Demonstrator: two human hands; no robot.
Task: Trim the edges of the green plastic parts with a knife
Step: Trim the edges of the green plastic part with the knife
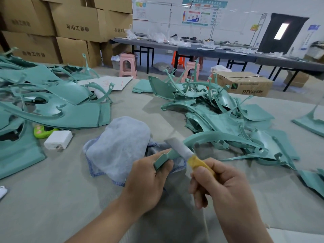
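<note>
Green plastic part [201, 137], a long curved strip, has its near end gripped in the left hand [145, 183], fingers curled round it and thumb along the top; from there it arcs up and away to the right, its far end reaching the heap on that side. The right hand [226, 188] sits just beside the left, fingers wrapped round the yellow handle of the knife [189, 156]. The blade is wrapped in something pale and blurred, and it crosses the strip just beyond the left thumb; whether the edge touches the plastic cannot be told.

Both hands hover over the grey table covering [61, 199]. Just beyond the left hand lies a crumpled pale blue cloth [119, 146]. To its left sit a white block [58, 139] and a small bright-green object [43, 130], partly under green sheets.

Farther out, two heaps of green parts flank the cloth: a left pile [52, 106] of broad flat pieces and a right pile [219, 113] of tangled curved strips and panels.

Beyond the table stand pink stools [127, 65], stacked cardboard boxes [70, 25] and a long dark bench [210, 51] against the wall.
</note>
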